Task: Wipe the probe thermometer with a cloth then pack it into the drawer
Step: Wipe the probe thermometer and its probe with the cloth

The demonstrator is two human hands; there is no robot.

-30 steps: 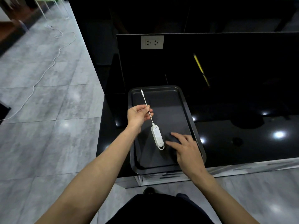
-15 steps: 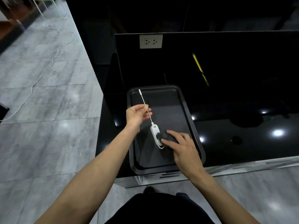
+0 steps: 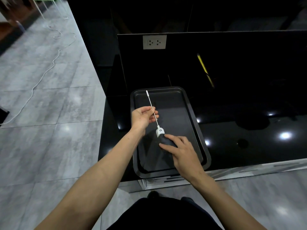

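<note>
A white probe thermometer (image 3: 159,131) with a thin metal stem lies slanted over a dark baking tray (image 3: 186,100). My left hand (image 3: 143,116) pinches the stem at its middle. The white tip points to the tray's far left corner. My right hand (image 3: 180,151) presses a dark cloth (image 3: 167,142) over the lower half of the white handle, so only the handle's top with a button shows. No drawer is identifiable in view.
The tray sits on a glossy black counter (image 3: 249,146) near its left end. A black back panel carries a white wall socket (image 3: 154,42). A yellow pencil-like streak (image 3: 205,70) shows on the panel. A white cable (image 3: 41,75) trails across the grey tiled floor at left.
My right hand has pushed the dark cloth up and left onto the thermometer's handle, covering its lower half. My left hand keeps its pinch on the stem.
</note>
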